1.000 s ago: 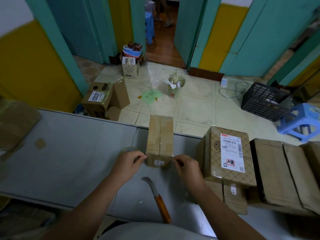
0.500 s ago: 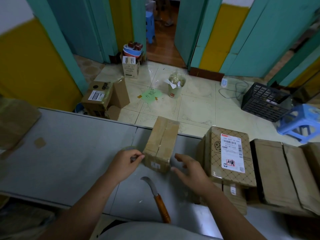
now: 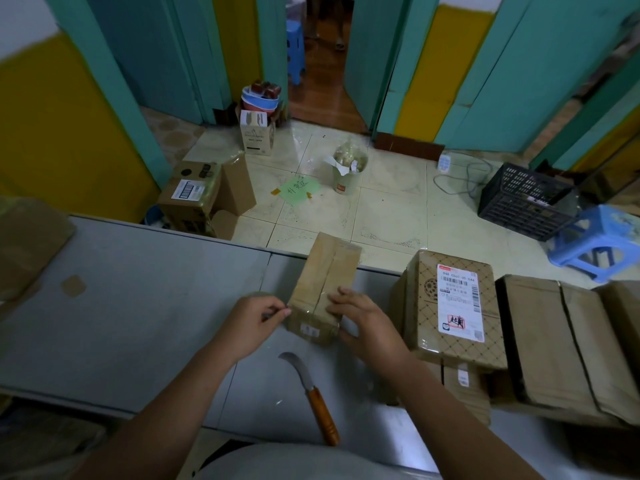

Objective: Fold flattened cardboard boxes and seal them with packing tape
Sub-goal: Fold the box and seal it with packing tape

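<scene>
We count two hands, the left hand and the right hand, one small box between them, one curved knife near us and one black crate. Blue stools number two: the right stool and the far stool. Floor boxes number two: the left floor box and the far floor box.

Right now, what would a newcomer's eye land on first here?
First, the small cardboard box in the middle of the grey table, with the left hand pinching at its near left corner and the right hand holding its right side. Next comes the curved knife with an orange handle, lying nearer the person. The labelled box with a white shipping label stands to the right.
</scene>
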Demonstrator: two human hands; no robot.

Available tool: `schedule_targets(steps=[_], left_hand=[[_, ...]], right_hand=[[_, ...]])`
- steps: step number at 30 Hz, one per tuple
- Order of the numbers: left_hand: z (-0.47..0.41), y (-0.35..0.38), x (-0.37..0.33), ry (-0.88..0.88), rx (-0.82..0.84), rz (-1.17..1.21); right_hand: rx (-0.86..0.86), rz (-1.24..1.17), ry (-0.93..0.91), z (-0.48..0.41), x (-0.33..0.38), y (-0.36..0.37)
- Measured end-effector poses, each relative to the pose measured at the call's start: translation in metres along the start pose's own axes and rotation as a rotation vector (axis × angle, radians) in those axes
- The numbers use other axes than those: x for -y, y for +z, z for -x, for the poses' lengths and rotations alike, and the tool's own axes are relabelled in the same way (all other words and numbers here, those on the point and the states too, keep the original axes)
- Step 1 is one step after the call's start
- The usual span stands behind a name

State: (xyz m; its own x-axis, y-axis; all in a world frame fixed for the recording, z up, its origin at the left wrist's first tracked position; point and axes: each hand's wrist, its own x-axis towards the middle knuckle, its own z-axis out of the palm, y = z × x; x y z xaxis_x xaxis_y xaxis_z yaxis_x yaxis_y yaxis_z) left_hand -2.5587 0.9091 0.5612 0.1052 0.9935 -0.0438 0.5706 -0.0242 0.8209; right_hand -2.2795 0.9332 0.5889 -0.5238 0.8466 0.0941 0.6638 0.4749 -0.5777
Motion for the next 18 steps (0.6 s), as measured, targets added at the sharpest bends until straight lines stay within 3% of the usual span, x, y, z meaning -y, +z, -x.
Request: schedule_targets(steps=[18], left_hand=[[-0.004, -0.01, -0.004, -0.074, 0.142, 0.083]], right_hand=[[-0.121, -0.13, 0.209, 0.002, 0.004, 0.016]])
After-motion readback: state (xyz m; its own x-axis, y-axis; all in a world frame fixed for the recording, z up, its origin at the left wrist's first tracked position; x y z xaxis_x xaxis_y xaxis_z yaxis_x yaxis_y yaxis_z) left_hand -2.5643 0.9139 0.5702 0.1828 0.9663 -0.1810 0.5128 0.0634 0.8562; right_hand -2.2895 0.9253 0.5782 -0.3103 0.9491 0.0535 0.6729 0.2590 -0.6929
